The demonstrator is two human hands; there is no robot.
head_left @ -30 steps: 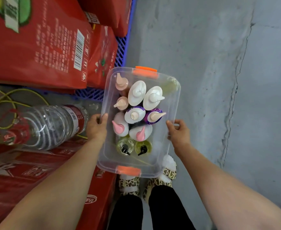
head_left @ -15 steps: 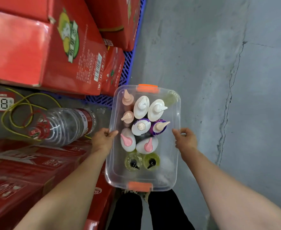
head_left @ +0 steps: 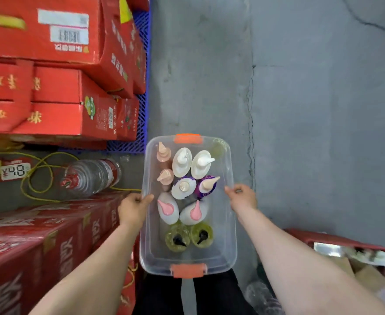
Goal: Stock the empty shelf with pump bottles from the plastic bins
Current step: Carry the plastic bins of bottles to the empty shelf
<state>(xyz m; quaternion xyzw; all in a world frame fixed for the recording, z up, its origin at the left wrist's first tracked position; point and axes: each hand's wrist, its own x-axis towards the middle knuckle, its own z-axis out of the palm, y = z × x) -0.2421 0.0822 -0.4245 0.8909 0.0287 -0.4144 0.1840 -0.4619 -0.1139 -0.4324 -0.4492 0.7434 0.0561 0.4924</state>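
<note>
I carry a clear plastic bin [head_left: 151, 246] with orange latches in front of me, above the grey floor. My left hand [head_left: 133, 209] grips its left rim and my right hand [head_left: 241, 197] grips its right rim. Inside stand several pump bottles: two peach ones [head_left: 164, 153] at the far left, white ones [head_left: 182, 162] beside them, a purple one [head_left: 207, 186], two with pink pumps [head_left: 167, 211], and two yellow-green ones with black pumps [head_left: 177, 239] nearest me. No shelf is in view.
Red cartons [head_left: 57, 87] are stacked on a blue pallet [head_left: 141, 123] at the left, with more red cartons [head_left: 39, 246] at lower left. A large water bottle [head_left: 91, 177] lies between them beside a yellow cord. A red crate [head_left: 336, 244] sits at lower right. A cracked concrete floor [head_left: 300, 110] spreads ahead.
The view has shifted forward along the aisle; the bin stays held in both hands and sits lower in the frame. A red crate has come into view at lower right.
</note>
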